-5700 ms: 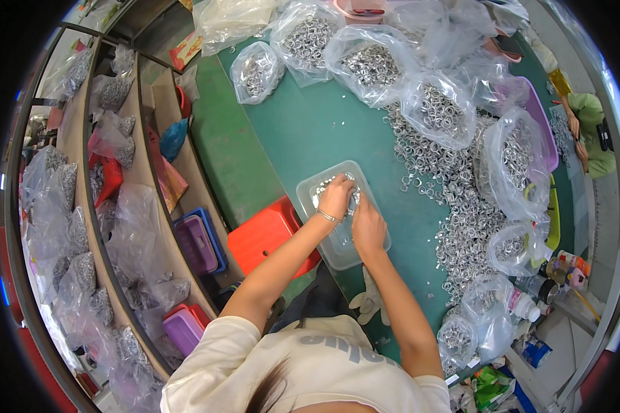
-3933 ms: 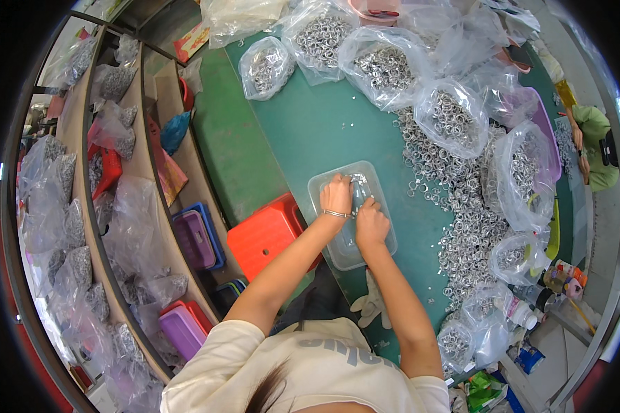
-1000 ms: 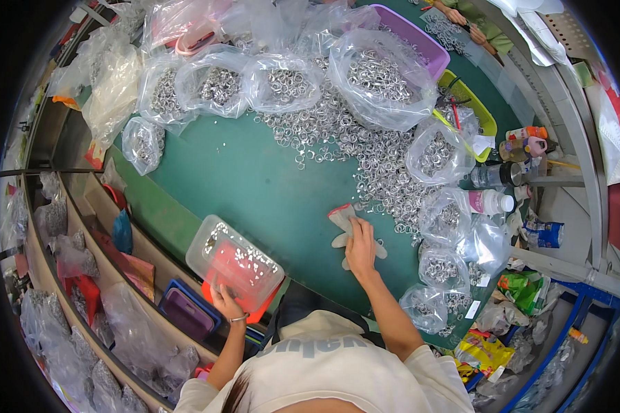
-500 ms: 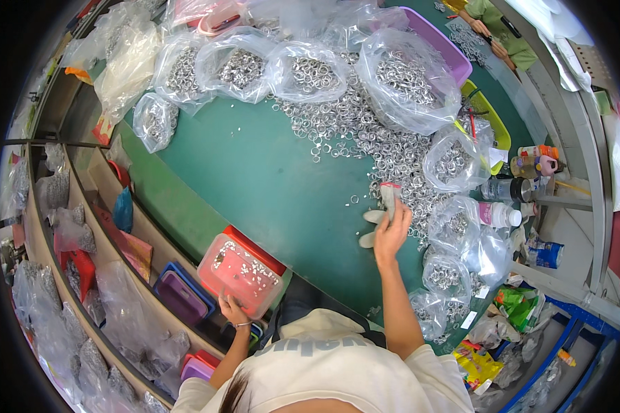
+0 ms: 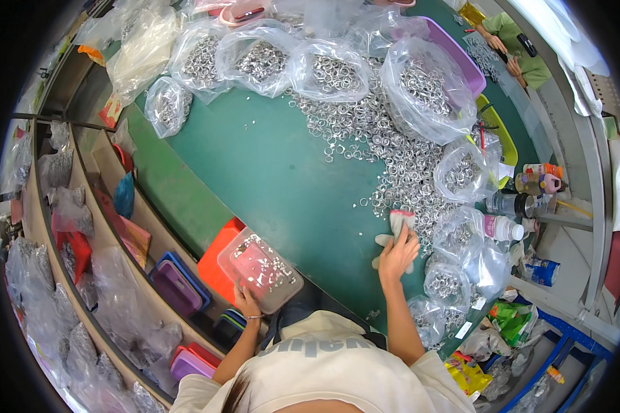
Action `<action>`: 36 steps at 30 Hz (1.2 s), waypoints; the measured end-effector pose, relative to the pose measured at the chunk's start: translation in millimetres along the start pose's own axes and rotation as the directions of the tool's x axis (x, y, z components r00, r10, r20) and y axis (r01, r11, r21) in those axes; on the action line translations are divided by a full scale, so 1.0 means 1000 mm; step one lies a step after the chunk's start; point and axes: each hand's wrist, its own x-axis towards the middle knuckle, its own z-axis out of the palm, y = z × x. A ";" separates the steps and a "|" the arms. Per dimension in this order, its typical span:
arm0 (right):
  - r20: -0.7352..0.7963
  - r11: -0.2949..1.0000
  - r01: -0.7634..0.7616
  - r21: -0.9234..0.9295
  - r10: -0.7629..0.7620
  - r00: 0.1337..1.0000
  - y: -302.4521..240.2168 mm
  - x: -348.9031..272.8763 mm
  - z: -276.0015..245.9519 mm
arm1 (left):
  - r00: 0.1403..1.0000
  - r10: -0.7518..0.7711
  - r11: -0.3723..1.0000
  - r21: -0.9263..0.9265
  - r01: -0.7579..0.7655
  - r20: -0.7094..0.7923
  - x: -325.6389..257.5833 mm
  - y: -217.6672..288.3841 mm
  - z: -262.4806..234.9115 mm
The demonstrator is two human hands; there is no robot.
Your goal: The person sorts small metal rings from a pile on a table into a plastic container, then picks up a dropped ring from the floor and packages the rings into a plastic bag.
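My left hand (image 5: 246, 301) grips the near-left edge of a clear plastic tray (image 5: 286, 294) at the table's front edge. Small pale pieces lie scattered in it, and a red tray (image 5: 220, 241) shows partly underneath. In my right hand (image 5: 398, 258), closed fingers hold a pale grey work glove (image 5: 397, 221) with a red-edged cuff; its fingers poke out to the left of my hand. Just beyond the glove spreads a heap of loose silvery metal rings (image 5: 410, 165) on the green table (image 5: 289, 186).
Clear bags of rings, one a large bag (image 5: 427, 89), line the far and right sides. Bottles (image 5: 503, 228) stand at the right edge. Shelves (image 5: 179, 255) with bagged parts and a purple bin (image 5: 177, 287) are on the left. Another person's hands (image 5: 503, 55) work far right.
The clear tray has shifted right relative to the red tray, uncovering more of it. My right hand and the glove have come nearer to me. The whole view has turned slightly.
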 end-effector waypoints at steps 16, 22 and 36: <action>0.281 0.672 0.386 0.632 -0.663 0.694 -0.073 -0.056 0.061 | 0.985 0.104 0.989 0.094 -0.117 0.137 -0.005 0.000 0.021; -0.056 0.870 0.345 0.353 -0.349 0.936 -0.096 0.016 0.041 | 0.979 0.151 0.981 0.106 -0.165 0.134 -0.009 0.003 0.025; 0.045 0.845 0.247 0.474 -0.304 0.952 -0.054 -0.036 0.004 | 0.986 0.063 0.996 0.052 -0.072 0.155 -0.003 -0.005 0.020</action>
